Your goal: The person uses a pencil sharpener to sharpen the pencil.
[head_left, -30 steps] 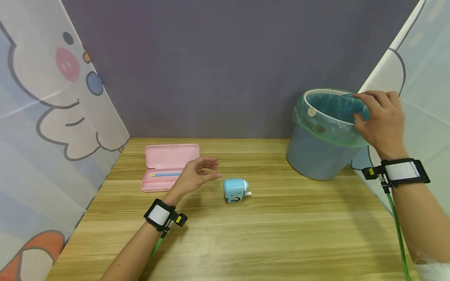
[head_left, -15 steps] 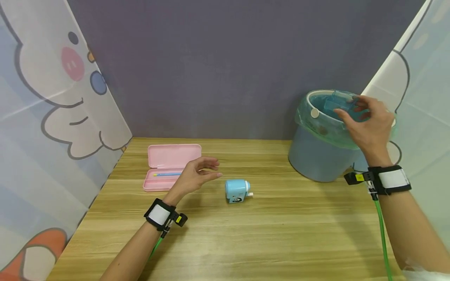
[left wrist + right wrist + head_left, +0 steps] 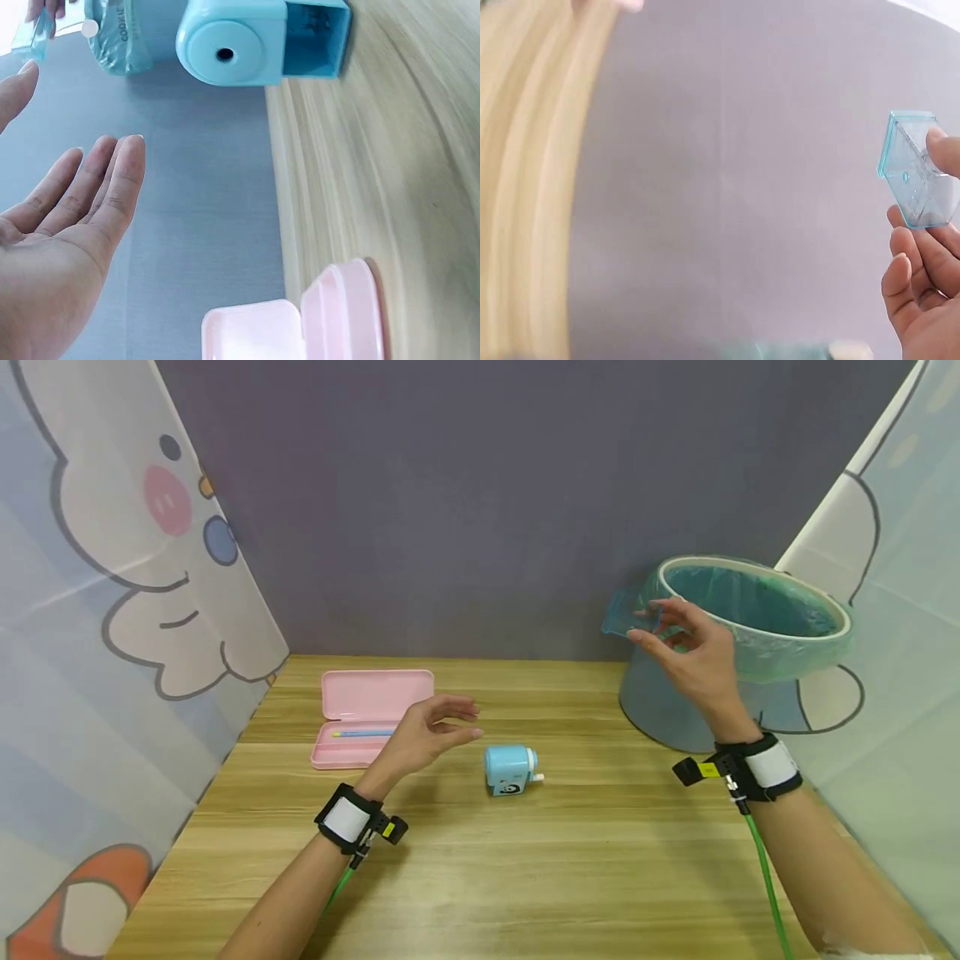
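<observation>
My right hand point(image 3: 697, 660) pinches a clear blue shavings drawer point(image 3: 621, 614) between thumb and fingers, in front of and left of the bin's rim. Up close in the right wrist view, the drawer point(image 3: 911, 169) is see-through, and nothing dark shows inside it. A light blue crank pencil sharpener point(image 3: 508, 768) stands on the table between the hands; the left wrist view shows the hollow drawer slot point(image 3: 311, 41) in its body. My left hand point(image 3: 423, 735) hovers left of the sharpener with relaxed fingers, holding nothing, and partly covers a pink pencil case point(image 3: 377, 695).
The pencil case lies with its lid up and a blue pencil point(image 3: 363, 734) inside. A grey-blue bin point(image 3: 660, 710) lined with a green bag stands at the back right. A grey panel point(image 3: 465, 510) rises behind the wooden table point(image 3: 540, 877).
My right hand has come out from over the bin, moving left and slightly down with the drawer in its fingers. The left hand stays nearly still.
</observation>
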A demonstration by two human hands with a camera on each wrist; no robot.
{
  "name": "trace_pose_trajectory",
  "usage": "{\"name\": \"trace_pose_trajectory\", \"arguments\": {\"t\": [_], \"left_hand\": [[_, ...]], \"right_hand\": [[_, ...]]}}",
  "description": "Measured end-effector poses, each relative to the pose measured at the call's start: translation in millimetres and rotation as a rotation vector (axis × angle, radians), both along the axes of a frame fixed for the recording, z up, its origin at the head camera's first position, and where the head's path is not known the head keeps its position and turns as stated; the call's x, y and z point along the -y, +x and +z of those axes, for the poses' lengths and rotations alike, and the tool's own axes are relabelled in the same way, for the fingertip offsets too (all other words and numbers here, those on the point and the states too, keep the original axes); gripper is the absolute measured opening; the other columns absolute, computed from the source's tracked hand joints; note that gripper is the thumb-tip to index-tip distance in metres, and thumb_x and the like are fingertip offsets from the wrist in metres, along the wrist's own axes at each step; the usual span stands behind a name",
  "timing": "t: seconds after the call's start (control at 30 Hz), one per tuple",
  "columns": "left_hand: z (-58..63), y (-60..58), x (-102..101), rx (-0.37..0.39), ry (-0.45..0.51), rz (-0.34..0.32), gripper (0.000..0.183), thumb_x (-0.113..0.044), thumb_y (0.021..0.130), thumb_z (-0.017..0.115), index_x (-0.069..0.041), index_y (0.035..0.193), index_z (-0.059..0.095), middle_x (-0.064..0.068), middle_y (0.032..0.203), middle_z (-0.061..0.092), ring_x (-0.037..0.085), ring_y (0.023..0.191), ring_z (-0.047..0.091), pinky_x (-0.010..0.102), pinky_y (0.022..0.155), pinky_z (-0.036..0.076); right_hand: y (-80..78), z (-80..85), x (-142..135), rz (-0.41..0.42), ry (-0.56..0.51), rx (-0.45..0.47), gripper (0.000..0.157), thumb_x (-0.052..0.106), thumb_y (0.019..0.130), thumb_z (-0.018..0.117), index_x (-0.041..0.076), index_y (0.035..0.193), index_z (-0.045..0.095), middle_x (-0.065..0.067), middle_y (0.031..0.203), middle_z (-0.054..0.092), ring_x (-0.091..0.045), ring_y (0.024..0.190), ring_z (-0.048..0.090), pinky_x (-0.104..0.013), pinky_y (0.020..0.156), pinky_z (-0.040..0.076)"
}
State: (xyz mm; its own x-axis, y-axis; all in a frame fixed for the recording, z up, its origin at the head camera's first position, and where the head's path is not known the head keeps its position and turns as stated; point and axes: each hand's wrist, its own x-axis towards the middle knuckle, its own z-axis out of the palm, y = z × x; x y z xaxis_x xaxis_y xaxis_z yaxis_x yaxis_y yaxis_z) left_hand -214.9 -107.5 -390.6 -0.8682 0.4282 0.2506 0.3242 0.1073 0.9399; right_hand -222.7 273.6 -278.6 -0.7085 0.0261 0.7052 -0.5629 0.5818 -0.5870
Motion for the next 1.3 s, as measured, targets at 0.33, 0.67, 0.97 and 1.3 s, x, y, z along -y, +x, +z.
{"name": "trace_pose_trajectory", "arguments": {"t": [0.33,0.67,0.97,1.3], "left_hand": [[4.3,-1.9,-8.7,-0.022,0.017,-0.024,0.049,-0.017,0.091,0.079,-0.012,0.137,0.061,0.011,0.132,0.066,0.027,0.123,0.064,0.034,0.1,0.056],[-2.4,-2.2,-10.9,-0.026,0.029,-0.018,0.057,-0.012,0.089,0.08,-0.006,0.141,0.057,0.017,0.134,0.065,0.033,0.124,0.063,0.037,0.099,0.056],[-4.5,-0.8,-6.4,-0.043,-0.006,0.021,0.057,-0.016,0.088,0.082,-0.006,0.139,0.059,0.014,0.135,0.064,0.034,0.118,0.066,0.037,0.096,0.058],[-12.2,3.8,11.6,0.014,-0.065,0.071,0.053,-0.026,0.086,0.085,-0.015,0.134,0.066,0.008,0.125,0.069,0.027,0.106,0.072,0.043,0.077,0.06]], "right_hand": [[-9.9,-47.0,61.4,0.211,0.092,0.104,0.05,0.005,0.085,0.083,0.009,0.132,0.066,-0.015,0.104,0.073,-0.008,0.074,0.059,-0.016,0.066,0.047],[-6.0,-101.4,103.9,0.425,0.138,0.259,0.05,0.01,0.086,0.083,0.01,0.133,0.065,-0.01,0.104,0.071,-0.01,0.088,0.058,-0.027,0.069,0.051],[-4.4,-117.7,119.4,0.535,0.153,0.284,0.05,0.009,0.087,0.082,0.009,0.134,0.064,-0.011,0.11,0.071,-0.021,0.088,0.062,-0.03,0.069,0.052],[-5.5,-116.9,110.1,0.57,0.271,0.364,0.059,0.025,0.089,0.082,0.018,0.142,0.058,-0.004,0.136,0.066,-0.032,0.121,0.061,-0.049,0.095,0.052]]}}
